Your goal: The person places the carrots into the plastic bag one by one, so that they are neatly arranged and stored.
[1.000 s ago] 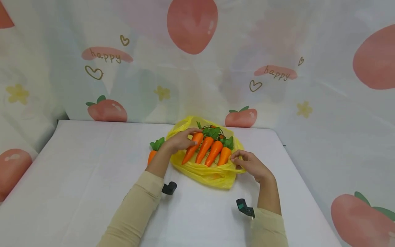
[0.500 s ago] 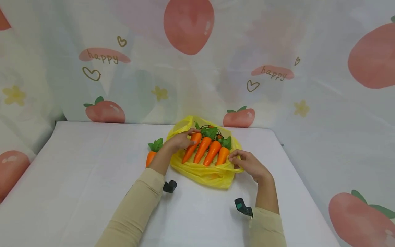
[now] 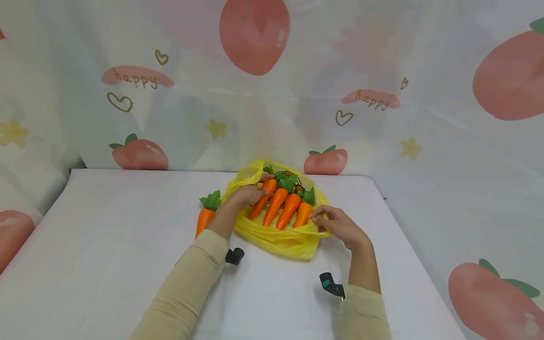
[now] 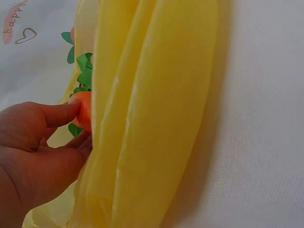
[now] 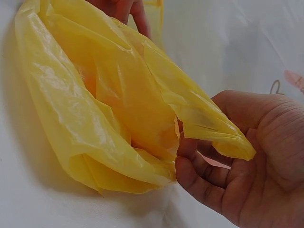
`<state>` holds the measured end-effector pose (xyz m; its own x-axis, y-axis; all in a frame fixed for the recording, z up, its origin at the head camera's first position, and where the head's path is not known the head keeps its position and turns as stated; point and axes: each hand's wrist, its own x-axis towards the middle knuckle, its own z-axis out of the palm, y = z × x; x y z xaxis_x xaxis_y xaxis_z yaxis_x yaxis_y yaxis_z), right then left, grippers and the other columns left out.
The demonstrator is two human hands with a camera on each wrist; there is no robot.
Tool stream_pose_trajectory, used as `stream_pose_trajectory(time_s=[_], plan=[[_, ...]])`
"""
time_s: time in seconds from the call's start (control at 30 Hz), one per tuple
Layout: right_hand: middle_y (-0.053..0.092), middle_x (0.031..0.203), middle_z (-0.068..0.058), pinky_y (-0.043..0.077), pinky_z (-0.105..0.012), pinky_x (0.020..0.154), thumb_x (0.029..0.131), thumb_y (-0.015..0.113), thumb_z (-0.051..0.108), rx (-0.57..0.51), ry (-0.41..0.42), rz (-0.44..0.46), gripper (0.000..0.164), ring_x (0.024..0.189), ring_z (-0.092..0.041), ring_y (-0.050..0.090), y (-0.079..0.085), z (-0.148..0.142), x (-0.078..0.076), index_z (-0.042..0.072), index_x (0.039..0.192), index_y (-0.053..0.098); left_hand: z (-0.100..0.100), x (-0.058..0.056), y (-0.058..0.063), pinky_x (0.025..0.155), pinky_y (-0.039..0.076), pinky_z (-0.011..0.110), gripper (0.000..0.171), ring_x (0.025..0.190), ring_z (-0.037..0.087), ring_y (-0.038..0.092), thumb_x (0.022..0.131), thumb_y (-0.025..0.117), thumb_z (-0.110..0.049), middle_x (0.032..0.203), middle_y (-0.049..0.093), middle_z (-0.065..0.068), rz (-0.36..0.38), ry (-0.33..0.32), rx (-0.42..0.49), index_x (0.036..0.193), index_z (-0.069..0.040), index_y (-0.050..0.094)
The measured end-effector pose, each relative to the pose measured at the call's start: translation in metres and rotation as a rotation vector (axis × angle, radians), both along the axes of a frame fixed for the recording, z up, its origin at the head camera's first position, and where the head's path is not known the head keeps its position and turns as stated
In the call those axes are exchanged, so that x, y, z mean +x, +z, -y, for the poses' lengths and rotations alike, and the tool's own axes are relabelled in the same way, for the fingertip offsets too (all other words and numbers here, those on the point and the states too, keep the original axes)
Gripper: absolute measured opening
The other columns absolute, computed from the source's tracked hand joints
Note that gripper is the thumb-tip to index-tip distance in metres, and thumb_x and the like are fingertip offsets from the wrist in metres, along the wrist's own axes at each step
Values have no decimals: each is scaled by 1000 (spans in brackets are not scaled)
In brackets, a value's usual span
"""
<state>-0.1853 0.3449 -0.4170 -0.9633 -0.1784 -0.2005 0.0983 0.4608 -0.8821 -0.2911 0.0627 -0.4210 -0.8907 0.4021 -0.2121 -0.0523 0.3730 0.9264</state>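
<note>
A yellow plastic bag [image 3: 276, 242] lies mouth up on the table, with several orange carrots inside, green leafy tops toward the back. My left hand [image 3: 248, 194] reaches over the bag's left rim and pinches the leftmost carrot [image 3: 258, 208] near its leafy end; in the left wrist view thumb and fingers hold that carrot [image 4: 84, 111], mostly hidden by the bag. At the bag's right side my right hand [image 3: 343, 227] pinches the edge, and the right wrist view shows the gathered plastic [image 5: 209, 121] between thumb and fingers. Left of the bag lies another carrot [image 3: 205, 220], partly behind my left forearm.
A white cloth covers the table [image 3: 127, 245]. Behind it hangs a curtain [image 3: 255, 108] printed with fruit and hearts. Dark cords [image 3: 297, 182] show among the leaves in the bag. A black wrist camera [image 3: 331, 285] sticks out from the right sleeve.
My left hand has shifted slightly, its fingertips now deeper behind the bag's rim, and the pinched carrot's tip has moved a little backward. The right hand keeps its grip. The head view has swung slightly right.
</note>
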Motion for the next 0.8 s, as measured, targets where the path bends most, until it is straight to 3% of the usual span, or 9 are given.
stream_pose_trajectory(time_s=[0.07, 0.23, 0.53, 0.8], plan=[[59, 103, -14, 53, -29, 83, 105, 58, 12, 4, 0, 1, 21, 97, -30, 56, 0, 0, 0, -2, 118, 65, 0, 0, 0, 108, 41, 41, 52, 139, 33, 39, 105, 53, 0, 157, 35, 16, 13, 0, 8, 153, -21, 51], [59, 101, -14, 53, -29, 82, 104, 58, 11, 5, -4, 2, 20, 95, -30, 56, -1, 0, 0, -3, 117, 65, -1, 0, -3, 112, 38, 46, 51, 139, 35, 39, 106, 53, -3, 154, 37, 18, 20, 4, -4, 153, -21, 50], [59, 100, -14, 53, -29, 80, 104, 58, 11, -6, -8, 15, 21, 92, -30, 56, -2, 0, -2, -2, 118, 66, -3, -1, -14, 101, 46, 37, 50, 125, 30, 53, 106, 56, -10, 152, 46, 16, -88, -17, -194, 153, -28, 50], [59, 101, -15, 53, -30, 80, 104, 57, 10, -20, -1, 17, 21, 93, -30, 56, -2, 0, -1, -3, 118, 65, -4, -1, -16, 94, 49, 34, 45, 115, 27, 58, 106, 58, -16, 149, 50, 13, -122, -8, -242, 149, -30, 54]])
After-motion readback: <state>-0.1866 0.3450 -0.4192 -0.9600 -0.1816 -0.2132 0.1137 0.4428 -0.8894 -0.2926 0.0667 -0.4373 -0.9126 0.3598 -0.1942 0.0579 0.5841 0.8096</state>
